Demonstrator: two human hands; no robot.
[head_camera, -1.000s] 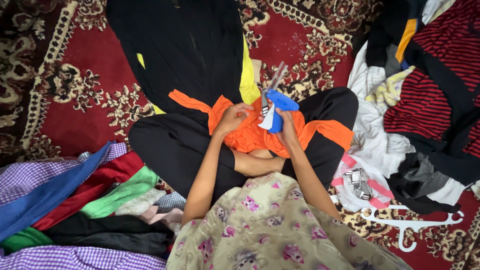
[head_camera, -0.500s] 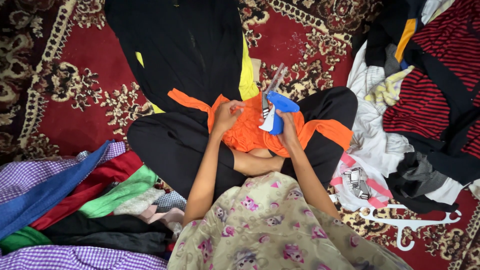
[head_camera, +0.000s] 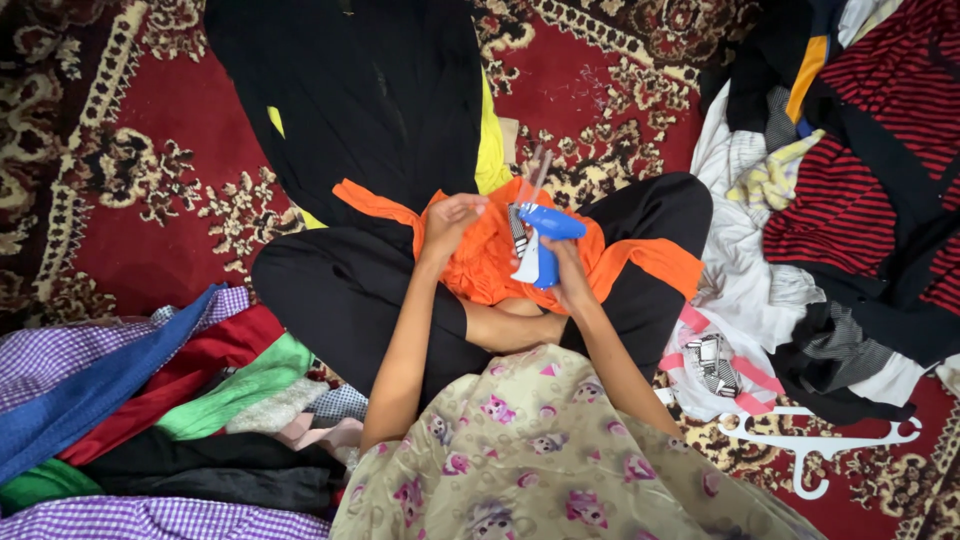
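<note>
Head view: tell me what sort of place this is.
Probably a room in a home, with work done on the floor: a red patterned carpet, piles of clothes on both sides, and a white hanger on the carpet.

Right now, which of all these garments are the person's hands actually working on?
The orange garment in the lap, pinched by the left hand; the right hand holds a blue tagging gun to it. Other clothes lie untouched.

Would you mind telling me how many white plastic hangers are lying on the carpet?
1. The white hanger lies on the red carpet at lower right, beside the clothes pile. Others may be hidden under the piles.
</note>
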